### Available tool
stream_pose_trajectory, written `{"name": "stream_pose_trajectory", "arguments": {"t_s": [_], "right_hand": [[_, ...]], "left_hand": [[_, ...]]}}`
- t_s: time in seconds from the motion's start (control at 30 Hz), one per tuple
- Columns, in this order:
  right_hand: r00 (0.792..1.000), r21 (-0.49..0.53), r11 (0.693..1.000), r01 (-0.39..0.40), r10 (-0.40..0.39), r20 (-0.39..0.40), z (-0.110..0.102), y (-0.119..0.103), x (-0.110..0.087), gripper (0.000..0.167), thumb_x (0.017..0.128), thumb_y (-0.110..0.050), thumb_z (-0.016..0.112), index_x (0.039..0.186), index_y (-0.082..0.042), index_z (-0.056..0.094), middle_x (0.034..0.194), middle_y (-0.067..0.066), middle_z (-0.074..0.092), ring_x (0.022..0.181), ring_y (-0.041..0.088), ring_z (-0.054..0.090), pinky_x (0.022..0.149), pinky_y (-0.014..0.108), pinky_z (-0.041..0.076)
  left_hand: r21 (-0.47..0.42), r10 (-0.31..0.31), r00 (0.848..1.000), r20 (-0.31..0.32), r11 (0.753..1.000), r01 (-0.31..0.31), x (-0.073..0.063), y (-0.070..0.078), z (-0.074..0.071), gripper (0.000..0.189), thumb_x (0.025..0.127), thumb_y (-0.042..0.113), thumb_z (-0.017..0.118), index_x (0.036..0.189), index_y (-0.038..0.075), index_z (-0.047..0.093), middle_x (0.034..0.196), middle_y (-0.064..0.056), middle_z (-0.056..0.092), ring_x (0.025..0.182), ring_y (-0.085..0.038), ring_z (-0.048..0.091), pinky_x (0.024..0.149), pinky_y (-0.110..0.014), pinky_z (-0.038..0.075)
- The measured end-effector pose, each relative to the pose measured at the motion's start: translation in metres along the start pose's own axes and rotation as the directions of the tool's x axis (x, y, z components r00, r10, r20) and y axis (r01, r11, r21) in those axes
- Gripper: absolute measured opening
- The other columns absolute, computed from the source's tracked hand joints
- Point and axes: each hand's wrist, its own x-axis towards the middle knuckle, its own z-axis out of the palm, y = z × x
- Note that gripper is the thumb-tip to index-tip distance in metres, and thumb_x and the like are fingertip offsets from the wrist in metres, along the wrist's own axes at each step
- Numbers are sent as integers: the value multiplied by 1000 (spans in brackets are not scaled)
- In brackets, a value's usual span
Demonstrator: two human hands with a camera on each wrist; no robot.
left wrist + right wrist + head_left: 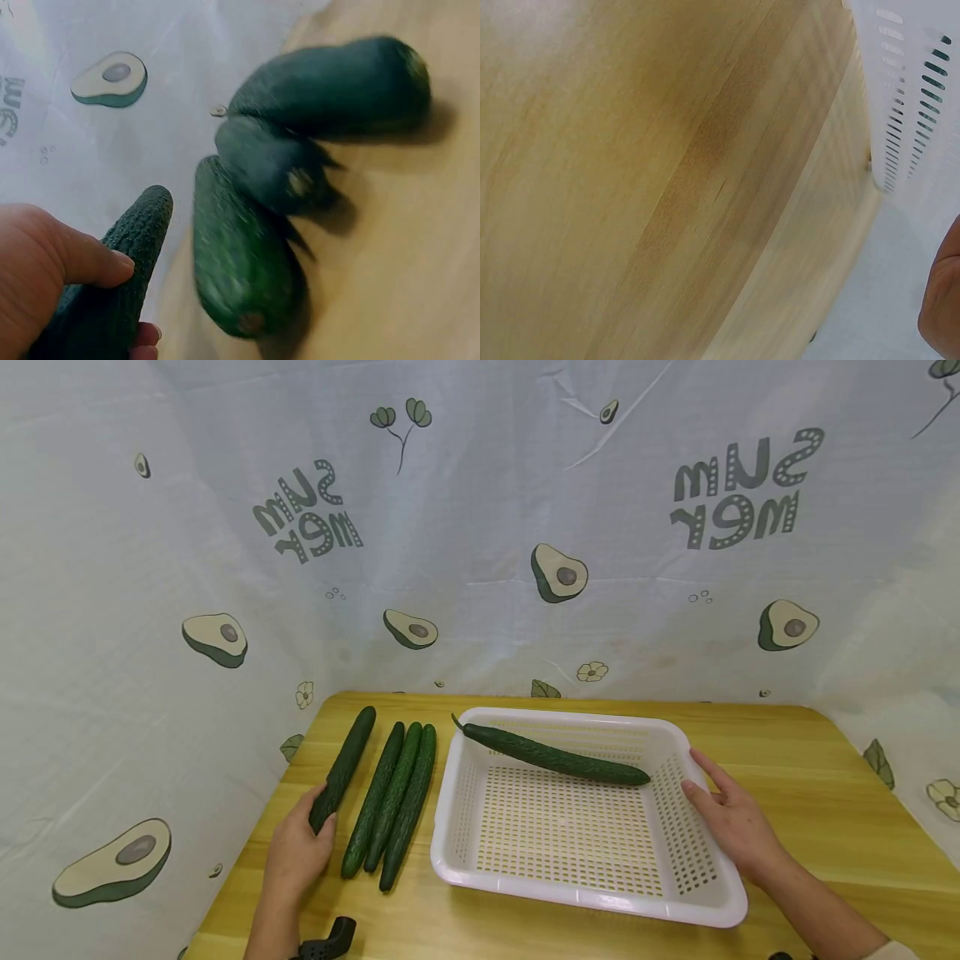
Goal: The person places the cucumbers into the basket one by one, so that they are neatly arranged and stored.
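My left hand point(298, 842) grips the near end of a dark green cucumber point(351, 760) at the left of the table. In the left wrist view the thumb lies along this cucumber point(142, 236), with fingertips showing on its other side. Just right of that hand, three more cucumbers point(395, 810) lie side by side, pointing away from me. A white plastic basket point(517, 902) with slotted walls stands right of them. Inside it, one long cucumber point(555, 758) leans across the back, its stem over the left rim. My right hand point(738, 822) holds the basket's right rim, thumb on top.
The wooden table point(787, 777) carries everything and ends at a back edge against a hanging cloth point(480, 527) printed with avocados. More of the same cloth hangs at both sides. Black wrist gear point(330, 939) shows below the left hand.
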Motion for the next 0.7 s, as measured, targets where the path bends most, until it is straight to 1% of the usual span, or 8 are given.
{"name": "stream_pose_trajectory", "arguments": {"t_s": [0.1,0.17,0.23,0.3,0.4,0.47,0.53,0.7], "right_hand": [[1000,-5,1000,-1,1,1,0,0,1,74,110,-46,41,166,-25,-2,141,47,44,82,29,77,63,42,63],[1000,-8,1000,-1,1,2,0,1,1,74,110,-47,40,166,-25,-2,141,47,44,82,29,77,63,42,63],[1000,-9,1000,-1,1,3,-1,1,1,74,110,-47,40,166,-25,-2,141,47,44,82,29,77,63,42,63],[1000,-3,1000,1,-1,4,-1,2,1,74,110,-47,41,166,-25,-2,140,47,45,82,29,77,63,43,63],[1000,-4,1000,3,-3,0,-1,2,0,74,110,-46,41,166,-25,-2,139,47,46,81,29,77,63,42,63],[1000,-8,1000,4,-4,-4,-1,2,0,74,110,-46,41,166,-25,-1,138,47,46,81,28,77,63,42,63],[1000,-12,1000,6,-6,-7,0,1,-1,74,110,-46,41,166,-24,-1,137,47,47,80,28,77,62,42,63],[1000,-3,1000,10,-10,-7,1,1,-1,74,110,-46,42,166,-24,-1,134,46,50,80,29,77,62,42,63]], "left_hand": [[6,34,998,-49,999,-33,-2,8,-4,55,101,18,62,154,11,45,48,-3,40,38,-12,28,40,-27,30],[11,70,994,-89,998,-69,-4,14,-7,54,100,18,64,152,12,49,60,-11,53,37,-13,29,40,-27,31],[16,121,984,-134,993,-120,-4,20,-8,53,99,16,67,150,13,52,86,-20,68,36,-17,32,39,-28,32],[24,195,965,-174,981,-194,-4,25,-8,53,97,14,70,148,12,55,118,-25,69,41,-28,45,42,-34,42],[30,319,920,-227,947,-321,-4,31,-5,54,92,9,75,144,10,59,138,-24,63,78,-43,69,64,-49,59],[25,395,882,-259,915,-403,-4,34,-2,54,89,5,78,140,8,62,137,-23,64,108,-47,68,83,-59,58],[14,452,845,-287,884,-468,-4,39,1,55,85,1,81,137,6,64,134,-23,66,120,-46,64,91,-62,55],[20,548,765,-338,817,-577,-3,52,4,55,78,-2,86,130,6,69,126,-18,72,114,-40,69,86,-56,58]]}}
